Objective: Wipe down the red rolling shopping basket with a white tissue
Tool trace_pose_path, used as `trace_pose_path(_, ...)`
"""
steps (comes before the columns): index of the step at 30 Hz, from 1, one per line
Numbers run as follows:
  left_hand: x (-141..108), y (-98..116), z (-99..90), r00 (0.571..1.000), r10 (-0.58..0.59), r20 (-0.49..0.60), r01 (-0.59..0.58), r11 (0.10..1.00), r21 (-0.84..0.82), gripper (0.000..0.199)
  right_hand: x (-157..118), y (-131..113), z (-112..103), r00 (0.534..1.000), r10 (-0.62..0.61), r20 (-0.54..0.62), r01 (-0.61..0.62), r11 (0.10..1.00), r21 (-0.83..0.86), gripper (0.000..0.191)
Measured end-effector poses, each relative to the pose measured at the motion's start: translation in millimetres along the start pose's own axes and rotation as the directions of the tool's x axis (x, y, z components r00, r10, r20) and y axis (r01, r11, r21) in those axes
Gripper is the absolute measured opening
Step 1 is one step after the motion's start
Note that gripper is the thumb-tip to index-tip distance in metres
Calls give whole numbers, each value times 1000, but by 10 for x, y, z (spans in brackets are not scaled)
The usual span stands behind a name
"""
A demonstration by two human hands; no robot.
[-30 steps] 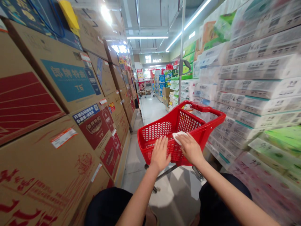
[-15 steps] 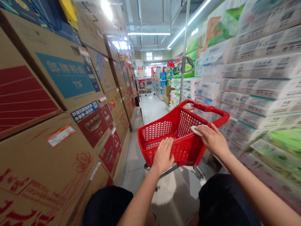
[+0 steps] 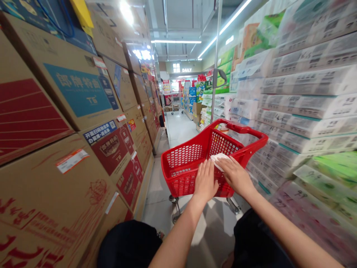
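Observation:
A red plastic shopping cart [image 3: 178, 185] with perforated walls stands side-on in front of me. My left hand [image 3: 205, 182] lies on its near rim, the fingers stretched out over the edge and the thumb apart. Just to the right, my right hand [image 3: 239, 178] presses a folded white cloth [image 3: 218, 158] against the same rim. Part of the cloth is covered by my right fingers. The cart's handle [image 3: 240, 129] is at the right end, away from both hands.
Stacked cardboard cartons [image 3: 41, 201] line my left side. Packs of tissue paper [image 3: 301, 104] are piled high on my right. A metal pole [image 3: 214, 100] with a grey handle rises behind the cart. The tiled floor [image 3: 180, 128] runs down the aisle toward more carts and goods.
My right hand has slid left along the rim with the cloth, close to my left hand. My left hand has shifted slightly right along the rim. The cart appears slightly farther left.

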State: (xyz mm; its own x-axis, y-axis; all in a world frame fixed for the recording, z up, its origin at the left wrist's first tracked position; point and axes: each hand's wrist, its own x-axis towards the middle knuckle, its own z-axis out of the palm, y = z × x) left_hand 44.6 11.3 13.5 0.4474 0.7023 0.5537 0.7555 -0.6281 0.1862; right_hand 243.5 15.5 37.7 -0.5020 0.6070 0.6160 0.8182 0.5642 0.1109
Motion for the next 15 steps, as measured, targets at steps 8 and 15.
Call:
trace_pose_path(8, -134, -105, -120, 999, 34, 10, -33, 998, -58, 81, -57, 743, -301, 987, 138, -76, -147, 981, -129, 63)
trace_pose_path(15, 3, 85, -74, 998, -50, -29, 51, 998, 27, 75, -194, 319, -260, 998, 49, -38, -51, 997, -55, 68)
